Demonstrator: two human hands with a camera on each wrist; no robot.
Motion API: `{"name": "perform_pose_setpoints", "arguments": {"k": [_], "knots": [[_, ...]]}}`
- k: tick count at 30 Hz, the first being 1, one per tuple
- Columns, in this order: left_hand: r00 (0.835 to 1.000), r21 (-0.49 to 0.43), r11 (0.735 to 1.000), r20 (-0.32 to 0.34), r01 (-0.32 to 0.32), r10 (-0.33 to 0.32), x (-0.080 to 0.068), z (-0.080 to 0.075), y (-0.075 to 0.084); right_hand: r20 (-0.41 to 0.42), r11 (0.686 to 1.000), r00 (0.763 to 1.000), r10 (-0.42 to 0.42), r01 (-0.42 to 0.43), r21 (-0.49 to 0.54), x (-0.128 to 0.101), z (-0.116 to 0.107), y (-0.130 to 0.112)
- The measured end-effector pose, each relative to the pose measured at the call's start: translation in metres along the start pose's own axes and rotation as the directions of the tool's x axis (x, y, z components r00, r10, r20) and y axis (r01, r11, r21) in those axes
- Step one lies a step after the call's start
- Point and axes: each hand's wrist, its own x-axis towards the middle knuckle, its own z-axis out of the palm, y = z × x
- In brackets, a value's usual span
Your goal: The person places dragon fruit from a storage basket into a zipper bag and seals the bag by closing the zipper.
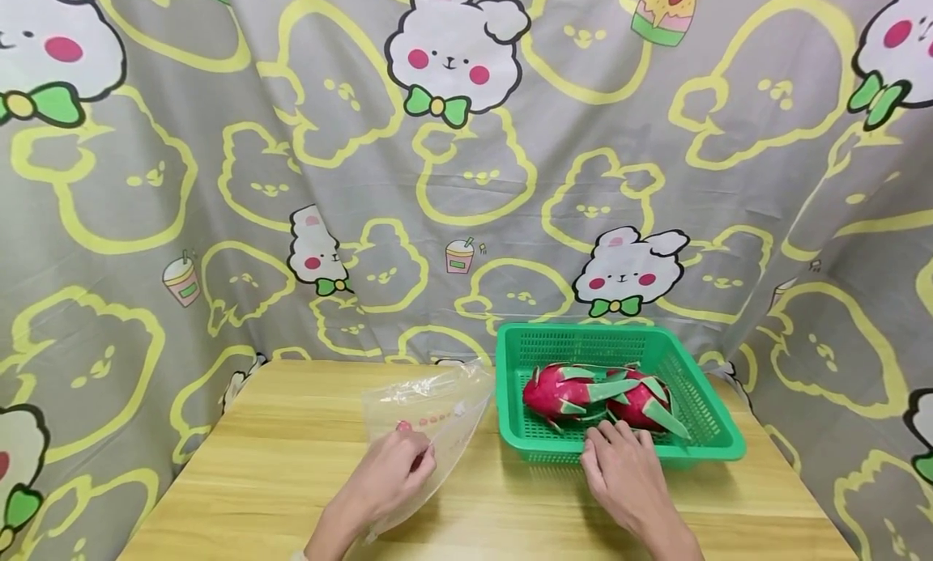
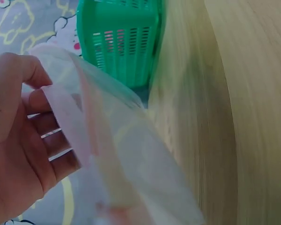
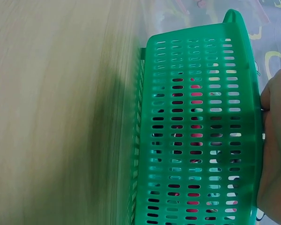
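Observation:
My left hand (image 1: 397, 472) pinches the edge of a clear plastic bag (image 1: 445, 456) with small red and pink print. In the left wrist view the thumb and index finger meet at the bag's edge, the other fingers behind the film. To the right, a green plastic basket (image 1: 700, 399) holds two dragon fruits, one on the left (image 1: 554, 393) and one on the right (image 1: 637, 401), pink with green scales. My right hand (image 1: 627, 472) lies over the basket's near rim, its fingers curled over it and their tips hidden, close to the right dragon fruit.
A wooden table (image 1: 277, 456) bears the basket and extends to both sides. Behind and beside it hangs a grey curtain (image 1: 466, 189) with white and yellow cartoon figures. The bag's far corner comes right up to the basket's left side.

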Motion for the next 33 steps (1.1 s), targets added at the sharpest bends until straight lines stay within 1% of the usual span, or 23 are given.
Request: {"name": "perform_pose_setpoints", "arguments": {"k": [1,2,3,4,6,7,8,9,10,12,13,16,20,24,27,28,30,33], "knots": [[1.000,-0.026,1.000,0.020,0.009,-0.009,0.001,0.000,0.000,-0.003,1.000,1.000,0.000,0.000,-0.001,0.000,0.000,0.000],[1.000,-0.027,1.000,0.023,0.006,-0.006,0.003,-0.001,0.001,-0.001,1.000,1.000,-0.002,0.002,-0.002,0.000,0.000,0.001],[1.000,-0.021,1.000,0.019,-0.002,0.002,0.004,-0.001,0.001,0.002,1.000,1.000,-0.003,0.003,-0.003,0.000,0.000,0.001],[1.000,-0.004,1.000,-0.001,-0.015,0.015,0.005,-0.001,0.001,0.006,1.000,1.000,-0.004,0.004,-0.005,0.000,0.001,0.001],[0.994,0.073,0.995,-0.085,-0.062,0.069,0.008,-0.003,0.001,0.013,1.000,1.000,-0.004,0.004,-0.007,0.001,0.001,0.002],[0.985,0.124,0.989,-0.139,-0.081,0.098,0.010,-0.004,0.001,0.015,1.000,1.000,-0.003,0.003,-0.006,0.001,0.002,0.002],[0.972,0.170,0.981,-0.196,-0.097,0.130,0.013,-0.006,0.001,0.016,1.000,1.000,-0.002,0.002,-0.007,0.001,0.002,0.002],[0.955,0.204,0.973,-0.252,-0.107,0.158,0.015,-0.008,0.001,0.017,1.000,1.000,-0.001,0.001,-0.007,0.002,0.003,0.002],[0.934,0.230,0.967,-0.309,-0.111,0.181,0.017,-0.010,0.001,0.017,1.000,1.000,0.000,0.000,-0.006,0.002,0.003,0.002],[0.892,0.239,0.964,-0.403,-0.115,0.206,0.020,-0.015,0.002,0.015,1.000,1.000,0.000,0.000,-0.005,0.003,0.004,0.002],[0.870,0.225,0.967,-0.447,-0.116,0.208,0.022,-0.018,0.002,0.015,1.000,1.000,0.000,0.000,-0.004,0.003,0.004,0.002],[0.794,0.197,0.974,-0.572,-0.110,0.205,0.026,-0.025,0.002,0.020,1.000,1.000,0.003,-0.003,-0.006,0.003,0.005,0.001],[0.702,0.193,0.979,-0.688,-0.068,0.184,0.031,-0.032,0.002,0.035,1.000,0.999,0.012,-0.012,-0.012,0.001,0.005,0.001],[0.641,0.197,0.980,-0.751,-0.011,0.158,0.033,-0.038,0.001,0.023,1.000,1.000,0.012,-0.012,-0.017,0.000,0.005,0.001],[0.613,0.186,0.982,-0.779,0.020,0.135,0.031,-0.043,0.000,-0.005,1.000,1.000,0.004,-0.004,-0.017,-0.001,0.004,0.002],[0.598,0.181,0.983,-0.791,0.030,0.127,0.030,-0.045,-0.001,-0.012,1.000,1.000,-0.002,0.002,-0.018,-0.001,0.003,0.002],[0.575,0.171,0.984,-0.810,0.050,0.111,0.028,-0.050,-0.002,-0.023,1.000,1.000,-0.015,0.015,-0.019,0.001,0.003,0.003],[0.554,0.163,0.984,-0.827,0.072,0.096,0.027,-0.053,-0.003,-0.038,1.000,0.999,-0.019,0.018,-0.020,-0.001,0.003,0.004]]}}
